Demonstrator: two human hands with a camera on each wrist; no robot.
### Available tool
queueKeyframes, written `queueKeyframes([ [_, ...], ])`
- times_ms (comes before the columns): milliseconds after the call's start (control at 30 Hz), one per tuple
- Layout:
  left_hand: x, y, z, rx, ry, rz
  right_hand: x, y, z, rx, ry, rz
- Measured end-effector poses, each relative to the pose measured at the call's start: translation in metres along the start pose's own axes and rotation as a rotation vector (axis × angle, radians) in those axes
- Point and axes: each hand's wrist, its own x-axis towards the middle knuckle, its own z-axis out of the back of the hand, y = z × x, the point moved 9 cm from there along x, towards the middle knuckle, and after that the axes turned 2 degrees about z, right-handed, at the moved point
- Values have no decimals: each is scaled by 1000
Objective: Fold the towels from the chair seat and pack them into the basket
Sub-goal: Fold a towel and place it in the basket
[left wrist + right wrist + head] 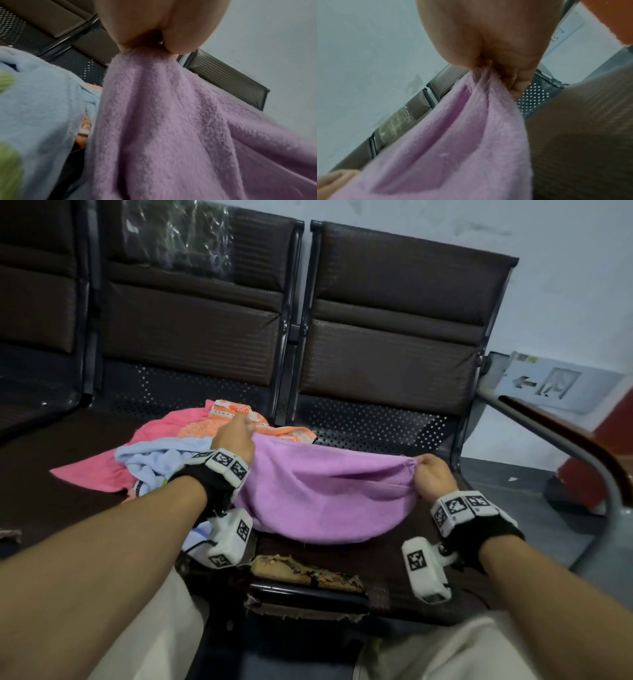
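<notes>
A purple towel (322, 491) hangs stretched between my two hands above the dark chair seat (376, 559). My left hand (236, 433) pinches its left corner, and the left wrist view shows the purple towel (171, 121) bunched under the fingers (180, 33). My right hand (430, 470) pinches the right corner, and the right wrist view shows the purple towel (453, 142) gathered in the fingers (488, 47). A pile of other towels lies on the left seat: pink (99, 470), light blue (154, 460) and orange patterned (239, 412). No basket is in view.
Brown padded chair backs (394, 330) stand behind the seats. The seat's front edge is torn, with foam showing (301, 571). A metal armrest with a wooden top (582, 446) curves at the right. A pale wall is behind.
</notes>
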Motion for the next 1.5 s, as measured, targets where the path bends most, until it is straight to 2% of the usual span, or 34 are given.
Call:
queueKeyframes([
  [100, 3, 8, 16, -25, -105, 66, -9, -5, 4, -80, 44, 119],
  [200, 9, 14, 29, -42, -170, 95, -20, -2, 9, -290, 103, 254],
  [300, 8, 13, 26, -42, -175, 107, -31, 3, 7, -433, 167, 358],
  [400, 5, 11, 20, -39, -162, 126, -47, 16, -3, -500, 276, 533],
  [467, 6, 13, 18, -41, -159, 142, -52, 18, -10, -605, 346, 580],
  [600, 8, 16, 17, -16, -153, 142, -48, 5, -17, -718, 422, 506],
  [767, 11, 21, 18, 6, -146, 121, -45, -20, -25, -926, 512, 342],
  [867, 10, 21, 17, 3, -148, 122, -40, -26, -25, -872, 537, 244],
  [933, 9, 20, 16, 1, -150, 122, -34, -21, -17, -791, 463, 214],
  [1000, 9, 21, 17, -16, -153, 129, -28, -13, -4, -673, 307, 222],
  [1133, 9, 20, 18, -52, -156, 141, -24, 0, 30, -224, -38, 249],
  [1200, 7, 16, 17, -78, -144, 129, -24, 7, 43, -67, -164, 263],
  [1300, 1, 8, 15, -111, -103, 79, -23, 4, 53, 12, -274, 185],
  [1400, -14, -7, 9, -133, -32, -19, -26, 4, 59, -39, -327, 83],
  [1500, -27, -24, 13, -182, -8, -75, -28, 11, 63, 56, -359, 4],
])
